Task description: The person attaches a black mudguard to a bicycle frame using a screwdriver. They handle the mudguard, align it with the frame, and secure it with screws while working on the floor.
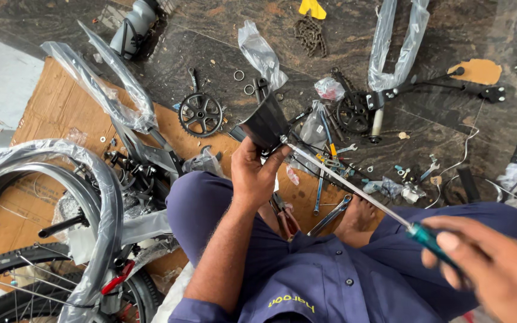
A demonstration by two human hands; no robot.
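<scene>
My left hand (254, 170) grips a black, flared plastic bicycle part (267, 124) and holds it up over my lap. In my right hand (498, 269) is a long screwdriver with a teal handle (429, 238). Its thin metal shaft (342, 179) runs up and to the left, and the tip meets the black part right beside my left thumb. I sit on the floor in blue work clothes (312, 281), legs apart, with pliers (285, 216) lying between them.
A bicycle wheel and plastic-wrapped mudguard (100, 203) stand at the left on flattened cardboard (49, 113). A crankset (200, 113), a second chainring (354, 112), a chain (310, 33), spanners (329, 216), plastic bags, a wrapped fork (399, 42) and small hardware litter the dark stone floor.
</scene>
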